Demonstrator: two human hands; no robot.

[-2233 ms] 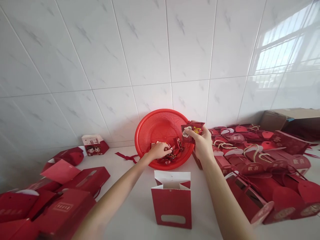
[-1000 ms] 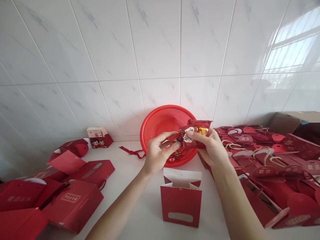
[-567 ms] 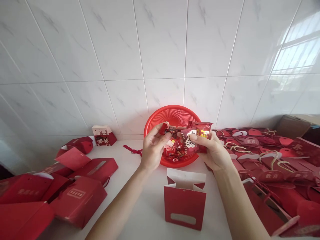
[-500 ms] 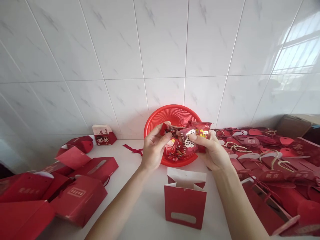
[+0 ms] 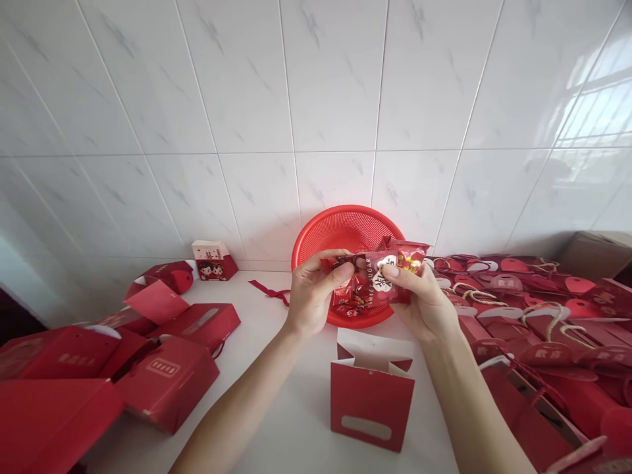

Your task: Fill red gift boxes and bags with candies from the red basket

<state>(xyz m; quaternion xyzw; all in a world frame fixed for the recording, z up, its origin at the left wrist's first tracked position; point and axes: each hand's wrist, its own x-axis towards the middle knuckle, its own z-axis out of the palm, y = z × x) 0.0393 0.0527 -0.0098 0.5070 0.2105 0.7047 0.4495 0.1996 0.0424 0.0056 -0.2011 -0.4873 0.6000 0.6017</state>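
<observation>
Both hands are held together over the front of a red plastic basket. My right hand pinches several red wrapped candies; the front wrapper reads "SWEET SUGAR", and a shiny red and gold one shows behind it. My left hand is closed on a small dark red wrapped candy, mostly covered by the fingers, right against the other wrappers. More wrapped candies lie in the basket below the hands. Nearer to me, a red paper gift box stands upright with its white-lined top open.
Red gift boxes pile up on the left, and a small printed box stands by the tiled wall. A red ribbon lies left of the basket. Rows of red boxes with rope handles cover the right side, with a cardboard box behind.
My left hand has come closer to my right, bringing its small candy up against the wrappers there. The whole view has shifted slightly, so things appear further right.
</observation>
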